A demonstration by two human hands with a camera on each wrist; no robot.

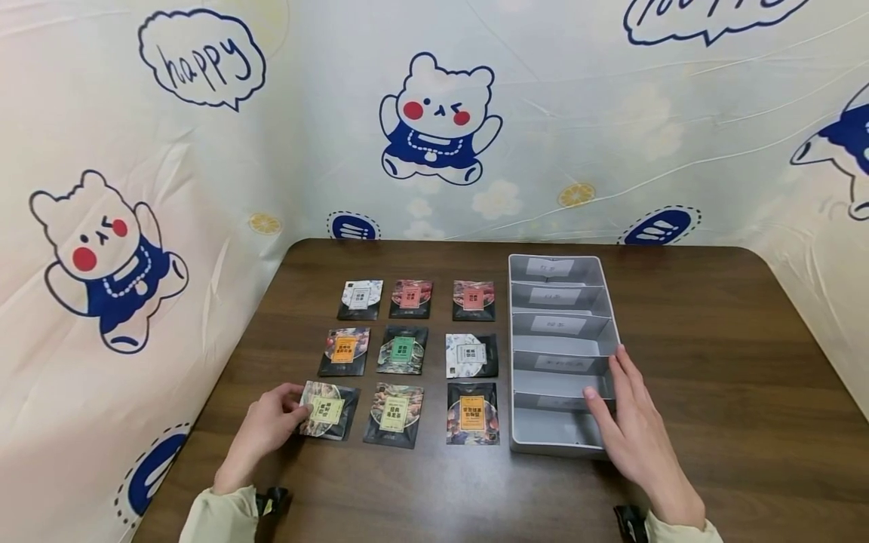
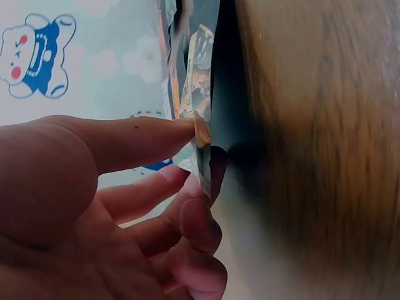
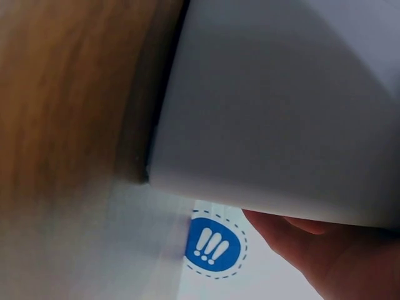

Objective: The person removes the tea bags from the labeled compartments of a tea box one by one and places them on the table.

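My left hand [image 1: 268, 422] pinches the left edge of a tea sachet [image 1: 329, 409] with a pale green label, at the front left of the packets. In the left wrist view the thumb [image 2: 144, 137] lies on the sachet's face and the fingers are behind it; its edge is raised off the table there. My right hand [image 1: 638, 430] rests against the right wall of a grey divided box [image 1: 557, 450]. Its fingers lie along the outside and the thumb reaches over the rim by the front compartment. The right wrist view shows the box's outer wall [image 3: 269, 112] close up.
Several other sachets lie in rows left of the box, among them a green-labelled one [image 1: 402, 350], an orange-labelled one [image 1: 472, 413] and a red-labelled one [image 1: 474, 301]. Paper labels [image 1: 558, 324] mark the box's dividers. A printed curtain [image 1: 326, 113] hangs behind the wooden table [image 1: 720, 339].
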